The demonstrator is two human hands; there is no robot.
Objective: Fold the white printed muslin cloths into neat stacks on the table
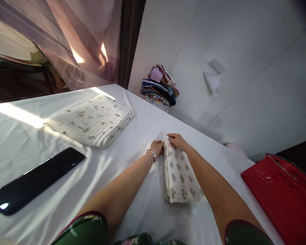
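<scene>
A white folded cloth point(180, 175) with a grey-brown print lies on the white sheet in front of me, its layers showing along the left edge. My left hand point(157, 147), with a bracelet on the wrist, grips the cloth's far left edge; its fingertips are partly hidden behind the fabric. Across the far corner, my right hand point(179, 141) has its fingers closed on the folded layers. Farther left rests a larger folded cloth point(91, 119), white with sketchy grey-green plant shapes, touched by neither hand.
A long glossy black panel point(38, 178) lies at left on the white sheet point(132, 183). The red basket point(280, 194) stands at right. Beyond the edge, a pile of folded clothes point(160, 86) is near the pale wall or floor surface point(239, 44). Sheer curtains point(91, 34) hang at upper left.
</scene>
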